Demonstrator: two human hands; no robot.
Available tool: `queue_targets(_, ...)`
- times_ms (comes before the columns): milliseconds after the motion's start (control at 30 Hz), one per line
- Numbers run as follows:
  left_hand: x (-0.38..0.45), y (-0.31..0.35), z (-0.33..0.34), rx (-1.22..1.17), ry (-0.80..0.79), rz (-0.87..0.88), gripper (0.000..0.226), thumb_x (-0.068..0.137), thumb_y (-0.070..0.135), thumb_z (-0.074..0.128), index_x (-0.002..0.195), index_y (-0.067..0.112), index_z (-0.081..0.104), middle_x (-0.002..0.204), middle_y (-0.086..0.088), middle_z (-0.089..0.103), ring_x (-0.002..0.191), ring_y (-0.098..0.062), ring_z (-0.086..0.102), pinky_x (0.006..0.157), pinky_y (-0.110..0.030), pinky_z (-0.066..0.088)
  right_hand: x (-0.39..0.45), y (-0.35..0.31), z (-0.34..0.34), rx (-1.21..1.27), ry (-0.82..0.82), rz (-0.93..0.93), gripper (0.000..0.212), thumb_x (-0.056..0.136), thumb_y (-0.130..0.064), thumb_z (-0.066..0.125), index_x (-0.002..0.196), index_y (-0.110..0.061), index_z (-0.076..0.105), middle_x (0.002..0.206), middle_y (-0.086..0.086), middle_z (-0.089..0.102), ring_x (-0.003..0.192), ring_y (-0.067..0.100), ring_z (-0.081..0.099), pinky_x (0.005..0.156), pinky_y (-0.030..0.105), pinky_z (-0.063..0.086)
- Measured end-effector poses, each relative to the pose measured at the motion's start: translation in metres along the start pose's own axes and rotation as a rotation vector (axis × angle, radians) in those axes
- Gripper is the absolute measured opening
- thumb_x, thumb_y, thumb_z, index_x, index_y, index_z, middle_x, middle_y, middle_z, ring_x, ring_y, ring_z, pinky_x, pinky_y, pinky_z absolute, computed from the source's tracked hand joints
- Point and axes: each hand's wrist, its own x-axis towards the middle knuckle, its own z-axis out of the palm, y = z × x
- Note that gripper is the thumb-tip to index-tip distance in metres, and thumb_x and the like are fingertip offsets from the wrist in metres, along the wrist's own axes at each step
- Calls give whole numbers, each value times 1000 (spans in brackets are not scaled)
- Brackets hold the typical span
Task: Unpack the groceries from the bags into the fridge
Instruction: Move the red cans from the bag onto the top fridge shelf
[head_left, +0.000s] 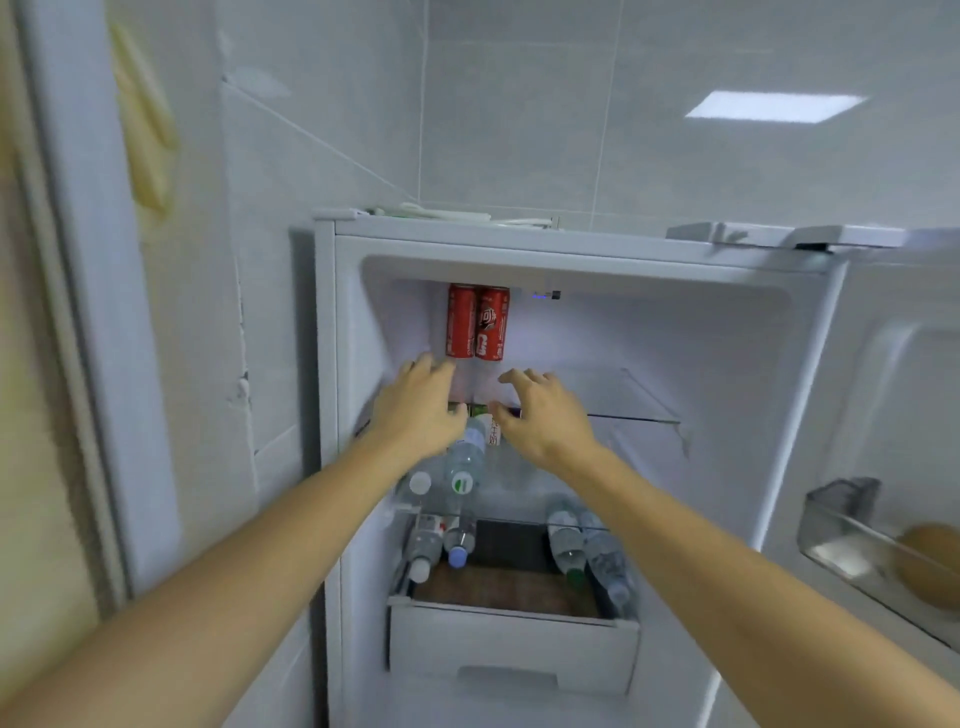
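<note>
Left hand (423, 402) and right hand (540, 415) loosely spread, holding nothing, just below two red cans (477, 322). Cans upright on fridge (571, 249) top shelf.

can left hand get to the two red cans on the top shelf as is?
Probably yes. The left hand is open, holds nothing, and its fingertips sit just below the red cans at the shelf's front left; nothing shows between them.

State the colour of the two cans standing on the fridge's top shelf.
Red, with white lettering. The two cans show best in the head view, the only view.
</note>
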Motion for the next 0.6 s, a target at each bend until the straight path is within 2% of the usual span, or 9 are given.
queue_targets(100,-51,3,-22,18,51,16,58,95,36,57,149,18,45,144,-7,50,129,-27,48,99,-46,48,-28,-14,-7,67,64,-79,36,100,-39,56,127,-16,61,121,5,67,115,29,55,84,42,49)
queue_targets(233,-117,4,-54,54,150,-23,55,93,33,59,146,19,51,138,-2,54,128,-24,49,95,-39,47,-65,-50,-9,295,189,-201,23,97,-33,60,110,-14,66,108,3,69,104,26,55,79,42,49)
queue_targets(333,-172,6,-75,203,253,-97,57,87,32,64,142,17,56,136,-4,59,133,-27,47,108,-43,39,-102,-79,-5,419,229,-303,15,94,-31,64,94,-17,61,96,-1,65,95,21,50,74,39,43)
queue_targets(467,-263,13,-102,336,266,-265,58,87,35,61,142,18,55,136,-5,60,133,-28,45,109,-44,37,-157,-118,-1,527,184,-477,19,92,-24,60,76,-18,51,82,-2,59,84,23,50,70,45,47)
queue_targets(600,-375,24,-144,467,226,-464,59,86,36,62,143,21,54,138,-3,59,134,-26,45,107,-41,37,-226,-172,-2,657,85,-615,34,99,-35,52,74,-15,60,81,-4,63,89,22,53,72,44,49)
